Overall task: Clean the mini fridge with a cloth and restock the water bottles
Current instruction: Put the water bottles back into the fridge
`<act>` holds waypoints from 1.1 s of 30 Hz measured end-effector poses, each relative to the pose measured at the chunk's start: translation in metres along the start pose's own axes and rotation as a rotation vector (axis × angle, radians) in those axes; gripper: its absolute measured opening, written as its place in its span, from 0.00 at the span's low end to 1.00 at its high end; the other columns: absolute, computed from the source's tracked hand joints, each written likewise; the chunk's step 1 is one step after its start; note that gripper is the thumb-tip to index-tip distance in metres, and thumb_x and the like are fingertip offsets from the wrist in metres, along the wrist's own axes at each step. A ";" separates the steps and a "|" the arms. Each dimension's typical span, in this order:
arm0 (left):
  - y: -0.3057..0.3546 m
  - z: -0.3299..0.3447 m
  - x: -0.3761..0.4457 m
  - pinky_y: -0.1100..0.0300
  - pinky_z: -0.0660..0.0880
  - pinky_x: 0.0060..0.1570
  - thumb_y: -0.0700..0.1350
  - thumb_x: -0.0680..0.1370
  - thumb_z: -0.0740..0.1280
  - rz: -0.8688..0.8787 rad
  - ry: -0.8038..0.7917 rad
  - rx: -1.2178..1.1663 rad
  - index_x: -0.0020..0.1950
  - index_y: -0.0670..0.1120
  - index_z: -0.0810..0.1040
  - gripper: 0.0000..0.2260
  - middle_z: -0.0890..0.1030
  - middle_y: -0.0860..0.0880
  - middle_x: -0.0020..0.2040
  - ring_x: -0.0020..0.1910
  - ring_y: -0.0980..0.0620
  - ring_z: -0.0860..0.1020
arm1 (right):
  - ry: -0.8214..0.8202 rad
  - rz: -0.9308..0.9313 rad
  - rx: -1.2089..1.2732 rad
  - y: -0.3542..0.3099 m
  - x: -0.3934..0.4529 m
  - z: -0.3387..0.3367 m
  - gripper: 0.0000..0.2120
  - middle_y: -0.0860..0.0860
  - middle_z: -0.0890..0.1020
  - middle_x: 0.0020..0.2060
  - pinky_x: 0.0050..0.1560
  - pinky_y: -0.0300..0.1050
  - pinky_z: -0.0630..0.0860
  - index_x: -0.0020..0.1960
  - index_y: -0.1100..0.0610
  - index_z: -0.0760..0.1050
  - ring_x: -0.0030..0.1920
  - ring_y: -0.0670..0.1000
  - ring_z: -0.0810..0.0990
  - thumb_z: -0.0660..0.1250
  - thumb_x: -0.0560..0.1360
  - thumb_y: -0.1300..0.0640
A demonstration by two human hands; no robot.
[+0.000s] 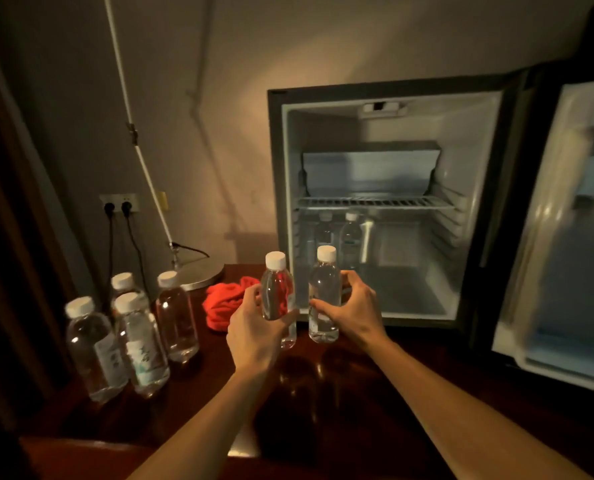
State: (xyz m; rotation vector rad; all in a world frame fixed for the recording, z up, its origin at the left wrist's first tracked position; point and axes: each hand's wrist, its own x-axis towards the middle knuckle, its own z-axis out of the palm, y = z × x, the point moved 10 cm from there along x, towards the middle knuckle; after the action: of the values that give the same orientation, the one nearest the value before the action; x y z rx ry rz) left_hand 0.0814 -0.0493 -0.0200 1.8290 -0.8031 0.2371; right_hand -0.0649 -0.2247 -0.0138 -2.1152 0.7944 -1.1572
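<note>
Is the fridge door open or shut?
Open. The fridge door is swung out to the right, exposing the wire shelf and two bottles standing beneath it.

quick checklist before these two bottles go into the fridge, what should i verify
1. Left hand grips its bottle round the body: ok.
2. Right hand grips its bottle round the body: ok.
3. Both white caps on and bottles upright: ok.
4. Fridge door swung open, way into the mini fridge free: ok.
5. Room on the fridge floor: two bottles stand at the back left, bare floor to their right: ok.
6. Inside wiped clean: red cloth lies on the desk, but the dim light hides any dirt: cannot tell.
</note>
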 end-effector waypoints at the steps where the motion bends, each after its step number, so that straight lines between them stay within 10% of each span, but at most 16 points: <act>1: 0.007 0.009 0.004 0.50 0.80 0.46 0.63 0.62 0.78 0.012 -0.008 -0.012 0.56 0.59 0.72 0.27 0.83 0.58 0.47 0.46 0.57 0.82 | 0.007 0.008 -0.005 0.004 0.005 -0.006 0.29 0.44 0.79 0.48 0.42 0.32 0.71 0.57 0.50 0.72 0.47 0.44 0.78 0.80 0.62 0.43; 7: 0.036 0.063 0.034 0.49 0.81 0.47 0.58 0.62 0.81 0.053 -0.071 -0.121 0.61 0.59 0.73 0.31 0.84 0.56 0.50 0.48 0.58 0.82 | 0.054 0.012 0.058 0.019 0.038 -0.029 0.35 0.42 0.80 0.47 0.45 0.38 0.76 0.60 0.51 0.74 0.46 0.43 0.78 0.77 0.60 0.33; 18: 0.032 0.130 0.083 0.48 0.79 0.49 0.57 0.65 0.79 -0.039 -0.112 -0.146 0.53 0.51 0.76 0.23 0.83 0.52 0.49 0.49 0.49 0.82 | 0.067 0.177 0.166 0.063 0.092 -0.021 0.32 0.43 0.82 0.47 0.44 0.38 0.79 0.56 0.47 0.73 0.47 0.42 0.81 0.81 0.59 0.38; 33: 0.007 0.193 0.108 0.45 0.77 0.57 0.54 0.71 0.75 -0.140 -0.199 -0.080 0.69 0.48 0.71 0.30 0.82 0.44 0.56 0.56 0.43 0.80 | 0.051 0.079 0.226 0.093 0.124 0.003 0.22 0.47 0.83 0.45 0.40 0.37 0.79 0.55 0.54 0.76 0.42 0.43 0.82 0.79 0.67 0.46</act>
State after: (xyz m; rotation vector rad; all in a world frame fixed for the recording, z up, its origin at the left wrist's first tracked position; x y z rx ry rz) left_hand 0.1182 -0.2660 -0.0382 1.8431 -0.8047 -0.0672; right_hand -0.0274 -0.3750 -0.0200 -1.8600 0.7267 -1.2033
